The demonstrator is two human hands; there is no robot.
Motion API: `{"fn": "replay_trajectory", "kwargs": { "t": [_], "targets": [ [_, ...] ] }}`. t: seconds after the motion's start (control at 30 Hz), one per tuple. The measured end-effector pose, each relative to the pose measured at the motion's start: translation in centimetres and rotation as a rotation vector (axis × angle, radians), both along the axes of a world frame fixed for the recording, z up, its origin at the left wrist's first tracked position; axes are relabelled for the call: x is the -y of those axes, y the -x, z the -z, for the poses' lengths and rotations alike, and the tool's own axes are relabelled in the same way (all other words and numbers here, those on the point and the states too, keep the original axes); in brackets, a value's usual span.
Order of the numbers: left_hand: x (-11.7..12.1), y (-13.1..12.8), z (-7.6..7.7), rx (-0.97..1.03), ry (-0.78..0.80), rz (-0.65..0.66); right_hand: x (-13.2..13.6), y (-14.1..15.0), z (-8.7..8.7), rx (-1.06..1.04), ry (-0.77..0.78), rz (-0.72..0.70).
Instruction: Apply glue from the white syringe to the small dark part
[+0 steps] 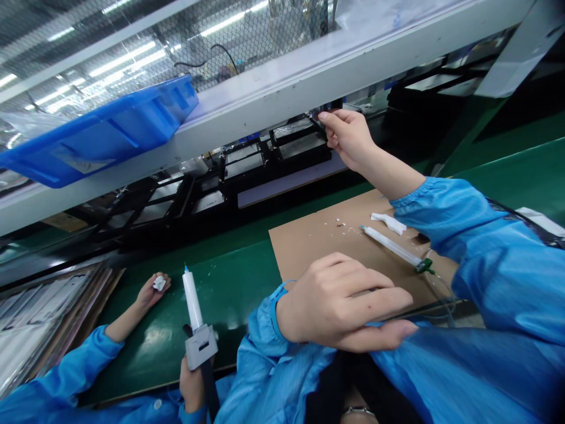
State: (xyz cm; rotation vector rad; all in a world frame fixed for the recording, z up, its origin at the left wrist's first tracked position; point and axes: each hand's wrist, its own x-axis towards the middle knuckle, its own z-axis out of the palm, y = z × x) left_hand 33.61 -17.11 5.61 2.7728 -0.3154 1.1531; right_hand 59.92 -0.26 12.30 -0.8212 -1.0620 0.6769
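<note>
Blue sleeves, both yours, elastic cuffs. Your right hand point(348, 138) is up at 1 to 2 o'clock, thumb and fingertips pinched on a dark part point(321, 121) just under the white beam point(273, 97); too small to tell what it is. Black frames point(245, 162) lie beyond the surface's near area, around 10 to 11 o'clock, below the beam.

Your left hand point(344, 300) is at 4 to 5 o'clock, back up, fingers close together and half bent, thumb apart. Palm hidden, can't tell if anything is under it. It's over the near part of the cardboard sheet point(318, 241), which lies on the green surface point(245, 259).

On the cardboard, between 3 and 4 o'clock: syringe point(392, 246), blue tip to upper left, green fitting point(424, 266) at the other end, thin clear tube running off it. White tissue point(388, 223) just beyond, small crumbs point(339, 224) scattered near the tip.

Another person at 7 to 8 o'clock: one hand point(152, 290) with a crumpled white scrap point(159, 283), other hand point(192, 383) on a grey dispenser point(202, 346) with a white cartridge point(192, 300). Blue bin point(106, 132) on the beam, 10 o'clock.
</note>
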Motion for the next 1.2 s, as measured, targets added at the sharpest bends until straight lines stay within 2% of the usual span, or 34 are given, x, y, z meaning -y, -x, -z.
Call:
{"fn": "replay_trajectory", "kwargs": {
  "t": [0.1, 0.37, 0.53, 0.67, 0.83, 1.2],
  "targets": [
    [-0.1, 0.1, 0.2, -0.089, -0.022, -0.007, 0.1, -0.1, -0.2, -0.013, 0.015, -0.031],
    [-0.1, -0.3, 0.3, -0.073, -0.016, 0.010, 0.0, -0.3, -0.8, -0.001, 0.022, 0.078],
    [0.0, -0.6, 0.5, -0.172, -0.055, 0.003, -0.5, -0.5, -1.0, 0.065, 0.030, 0.109],
    [0.1, -0.8, 0.5, -0.110, -0.033, 0.012, -0.8, -0.4, -1.3, 0.077, 0.005, 0.108],
    [0.1, -0.8, 0.5, -0.174, -0.053, 0.006, -0.4, -0.3, -1.6, 0.053, -0.011, 0.063],
    [0.1, -0.8, 0.4, -0.105, -0.036, -0.009, 0.4, 0.5, -0.6, -0.034, 0.059, 0.046]
  ]
}}
